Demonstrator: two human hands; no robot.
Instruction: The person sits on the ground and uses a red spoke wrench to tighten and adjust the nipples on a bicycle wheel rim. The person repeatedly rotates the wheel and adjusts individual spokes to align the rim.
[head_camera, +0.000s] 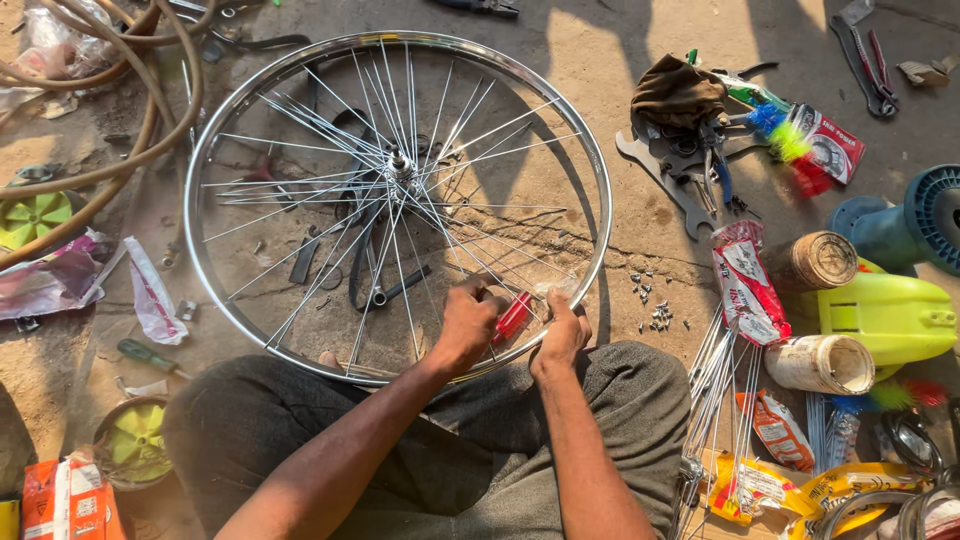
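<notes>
- Bicycle wheel (250, 95) lies flat on the concrete floor (590, 60) in front of us, its near rim resting against our knees; we take it as our landmark.
- Our left hand (468, 322) sits over the near rim, fingers curled tight around the red-handled screwdriver (512, 317), which points in among the spokes (330, 240).
- Our right hand (562, 330) is just to the right of the left one, fingers closed and pinching at the rim; we cannot tell whether it has hold of a spoke or only the rim.
- At the centre of the wheel the hub (400, 166) stands up, with the thin spokes fanning out to the rim.
- Inside the wheel, on the floor, lie dark strips and small metal parts.
- Just right of the wheel, small nipples (652, 300) are scattered.
- Farther right of the wheel lie a bundle of loose spokes (720, 385) with a red and white wrapper, flat wrenches (665, 180) under a brown cloth (680, 92), and a yellow plastic part (885, 315).
- Left of the wheel, a tan hose (150, 120) curves past; a green-handled screwdriver (148, 354) lies near the rim.
</notes>
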